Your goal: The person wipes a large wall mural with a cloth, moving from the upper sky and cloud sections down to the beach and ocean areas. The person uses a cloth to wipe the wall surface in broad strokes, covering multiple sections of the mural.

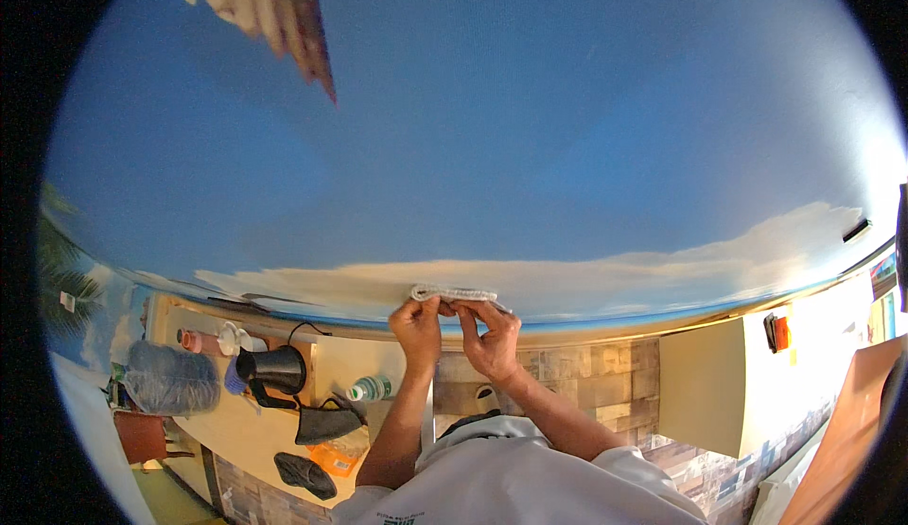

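My left hand (417, 330) pinches the left end of a folded grey-white cloth (454, 294) between thumb and fingers. My right hand (493, 337) grips the same cloth near its right end, with the thumb below it. The two hands are close together, fingertips almost meeting under the cloth. Right behind the cloth stands a wall with a printed sky-and-beach mural (496, 170). Whether the cloth touches the wall cannot be told. Both forearms reach up from a white shirt (511, 482).
At left, a cream table (234, 426) holds a black kettle (280, 369), a green-labelled plastic bottle (370, 389), a plastic-wrapped bundle (174, 377), an orange packet (339, 457) and dark fabric items (305, 475). A cream cabinet (699, 383) stands right, above wood-patterned flooring (613, 379).
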Available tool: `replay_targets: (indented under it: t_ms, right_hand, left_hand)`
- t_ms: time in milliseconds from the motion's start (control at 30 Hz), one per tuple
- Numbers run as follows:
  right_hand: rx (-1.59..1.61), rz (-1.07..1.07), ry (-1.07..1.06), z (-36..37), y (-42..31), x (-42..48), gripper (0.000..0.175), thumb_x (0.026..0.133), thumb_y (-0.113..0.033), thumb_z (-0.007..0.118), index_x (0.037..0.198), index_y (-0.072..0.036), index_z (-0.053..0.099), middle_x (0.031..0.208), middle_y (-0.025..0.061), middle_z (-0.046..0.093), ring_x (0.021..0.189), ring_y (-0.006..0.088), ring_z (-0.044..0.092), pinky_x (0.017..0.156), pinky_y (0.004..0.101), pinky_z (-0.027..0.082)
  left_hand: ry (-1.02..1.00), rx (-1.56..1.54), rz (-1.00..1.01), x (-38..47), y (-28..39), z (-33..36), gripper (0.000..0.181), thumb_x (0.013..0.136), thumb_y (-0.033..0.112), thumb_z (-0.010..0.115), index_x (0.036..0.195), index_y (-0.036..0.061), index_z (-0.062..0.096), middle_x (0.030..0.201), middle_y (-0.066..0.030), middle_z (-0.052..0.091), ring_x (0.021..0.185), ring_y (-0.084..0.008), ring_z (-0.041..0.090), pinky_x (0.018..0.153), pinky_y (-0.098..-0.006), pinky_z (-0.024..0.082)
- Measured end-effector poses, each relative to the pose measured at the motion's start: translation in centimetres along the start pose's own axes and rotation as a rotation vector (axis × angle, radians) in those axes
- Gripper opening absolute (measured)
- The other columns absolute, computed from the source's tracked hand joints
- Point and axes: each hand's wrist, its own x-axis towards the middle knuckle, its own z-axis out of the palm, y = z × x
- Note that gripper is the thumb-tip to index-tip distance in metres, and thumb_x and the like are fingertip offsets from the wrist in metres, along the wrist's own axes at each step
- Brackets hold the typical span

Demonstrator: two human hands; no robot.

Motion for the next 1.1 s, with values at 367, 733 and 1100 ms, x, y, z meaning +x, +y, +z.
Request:
replay_targets:
  t_ms: [367,733,1100]
  right_hand:
    - [0.022,0.04,0.062,-3.2,-4.2,2.3,0.011,0.094,-0.002,0.068,0.1,0.004,0.075,0.089,0.0164,0.078,0.082,0.0185,0.077,0.07,0.032,0.058]
    - [-0.117,0.092,0.289,-8.1,-0.2,1.2,0.009,0.092,-0.005,0.074,0.093,0.004,0.074,0.083,0.0144,0.079,0.079,0.0192,0.078,0.069,0.0318,0.059]
    - [-0.113,-0.148,0.383,-11.0,-5.3,6.2,0.013,0.092,-0.01,0.075,0.083,-0.001,0.071,0.074,0.0141,0.075,0.066,0.0237,0.077,0.061,0.0348,0.058]
  left_hand:
    - [-0.092,-0.475,-0.034,0.2,2.0,2.7,0.044,0.107,0.031,0.062,0.082,-0.0032,0.074,0.077,-0.0117,0.075,0.069,-0.0183,0.069,0.07,-0.0377,0.057]
    - [-0.267,-0.269,-0.181,-3.2,-1.5,8.2,0.038,0.103,0.033,0.068,0.086,-0.0007,0.076,0.088,-0.0098,0.077,0.08,-0.0203,0.074,0.078,-0.0412,0.062]
    - [-0.322,-0.651,0.009,-1.8,6.4,11.5,0.028,0.104,0.024,0.067,0.092,-0.0008,0.074,0.095,-0.0119,0.076,0.085,-0.0233,0.074,0.082,-0.0434,0.061]
